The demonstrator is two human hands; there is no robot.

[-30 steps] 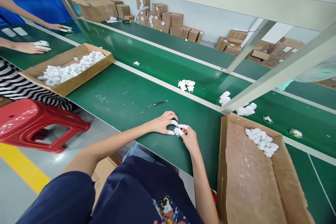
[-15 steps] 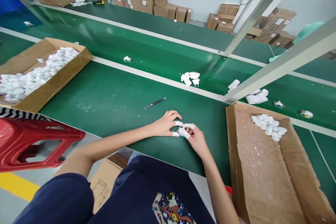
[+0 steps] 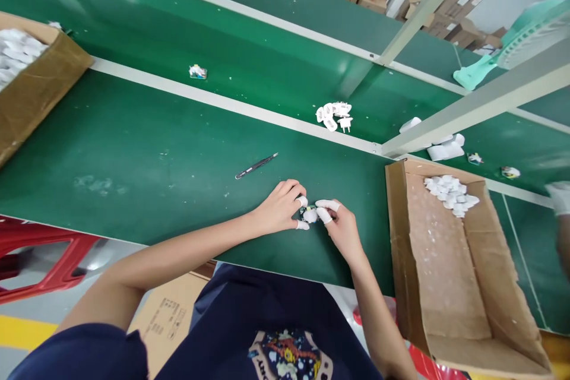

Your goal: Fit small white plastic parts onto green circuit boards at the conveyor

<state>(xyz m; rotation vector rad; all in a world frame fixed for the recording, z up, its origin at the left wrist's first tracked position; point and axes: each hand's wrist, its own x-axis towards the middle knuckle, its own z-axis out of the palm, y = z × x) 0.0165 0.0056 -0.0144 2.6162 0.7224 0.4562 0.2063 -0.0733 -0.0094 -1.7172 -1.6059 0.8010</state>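
A small circuit board [image 3: 310,214] with a white piece on it is between my two hands, low over the green bench. My left hand [image 3: 281,206] grips its left edge between thumb and forefinger, both in white finger cots. On the opposite edge, my right hand [image 3: 342,230] pinches with thumb and forefinger, also in white cots; the fingers partly hide that side. Black tweezers [image 3: 256,166] lie on the bench beyond my left hand.
Cardboard trays with white plastic pieces stand at the left [image 3: 48,83] and right [image 3: 401,249]. White plug parts [image 3: 333,115] and another circuit board [image 3: 198,72] sit beyond the pale rail. A metal post [image 3: 481,101] slants across the right. Someone's gloved hand [image 3: 560,197] shows at the right edge.
The view has shifted rightward and down. My fingers have parted a little, showing more of the board and the white piece on it. The other person's hand has come into view.
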